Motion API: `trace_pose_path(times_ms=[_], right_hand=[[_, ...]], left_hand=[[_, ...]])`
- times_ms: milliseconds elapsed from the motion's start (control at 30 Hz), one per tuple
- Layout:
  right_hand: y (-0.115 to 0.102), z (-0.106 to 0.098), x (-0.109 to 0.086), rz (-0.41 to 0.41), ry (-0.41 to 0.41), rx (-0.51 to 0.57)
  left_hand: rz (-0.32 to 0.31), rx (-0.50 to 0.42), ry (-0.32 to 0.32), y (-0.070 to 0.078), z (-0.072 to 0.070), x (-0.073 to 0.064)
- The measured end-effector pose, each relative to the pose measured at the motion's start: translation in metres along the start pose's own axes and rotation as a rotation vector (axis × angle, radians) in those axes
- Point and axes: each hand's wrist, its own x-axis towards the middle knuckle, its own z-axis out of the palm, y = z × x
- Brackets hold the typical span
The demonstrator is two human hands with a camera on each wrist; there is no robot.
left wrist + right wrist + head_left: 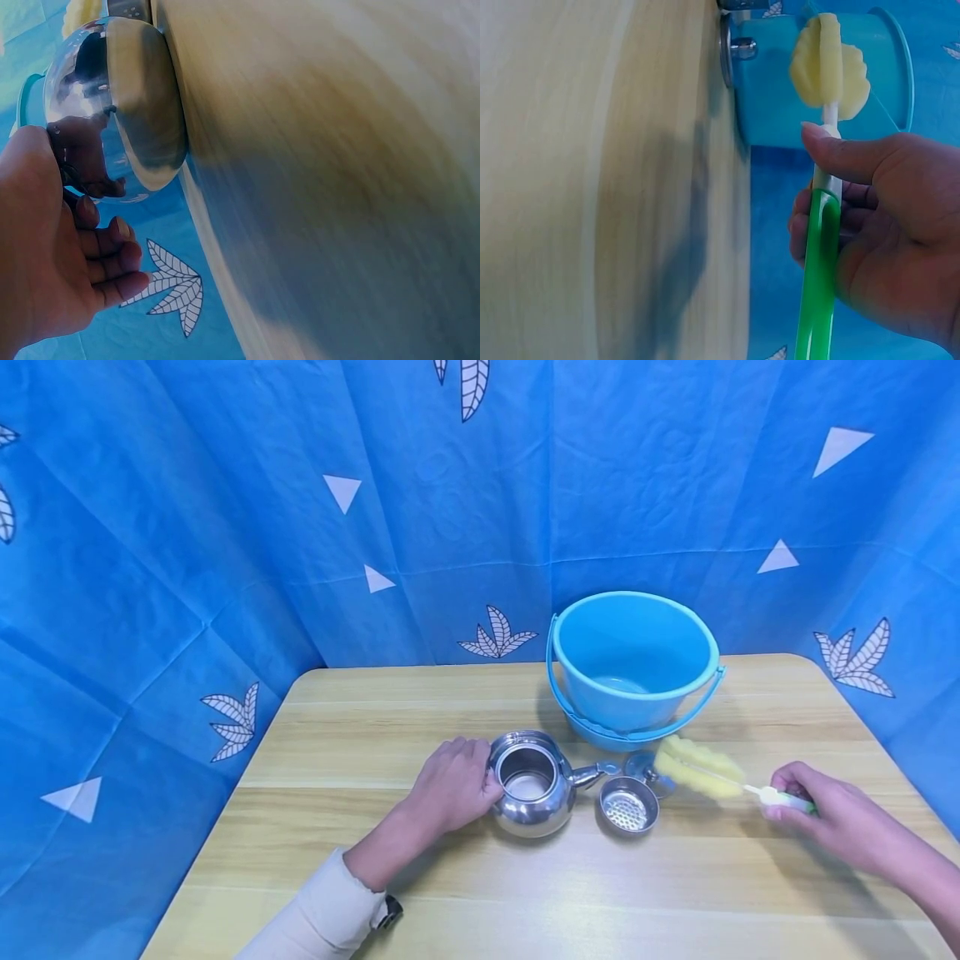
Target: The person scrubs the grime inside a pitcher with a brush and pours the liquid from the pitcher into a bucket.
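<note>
Teapot point(534, 818) stands on the table point(600, 902), its top open and its inner bottom seen. The left hand point(455, 783) grips it from the side. The right hand point(832, 814) holds a sponge brush point(701, 768), fingers curled round the handle. Strainer cup point(627, 810) shows its holed bottom; behind, the bucket point(618, 708) shows its floor.

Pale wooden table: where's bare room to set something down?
Bare on the table: between its left edge and the left hand; in front of the round steel teapot and perforated steel strainer; right of the blue plastic bucket, behind the right hand. Crowded: the middle, where teapot, strainer, round steel lid and yellow sponge brush bunch near the bucket.
</note>
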Motion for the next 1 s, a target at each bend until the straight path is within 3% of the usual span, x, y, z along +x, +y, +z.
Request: trace_pose_path(times_ms=[267, 633, 1000], right_hand=[[-0.009, -0.004, 0.000, -0.008, 0.001, 0.005], [-0.023, -0.005, 0.004, -0.096, 0.074, -0.022], [-0.038, -0.008, 0.011, -0.112, 0.104, -0.051]], left_hand=[[0.004, -0.001, 0.003, 0.000, 0.000, 0.000], [0.009, -0.002, 0.020, 0.000, 0.001, 0.000], [0.004, 0.021, 0.025, 0.000, 0.001, 0.000]])
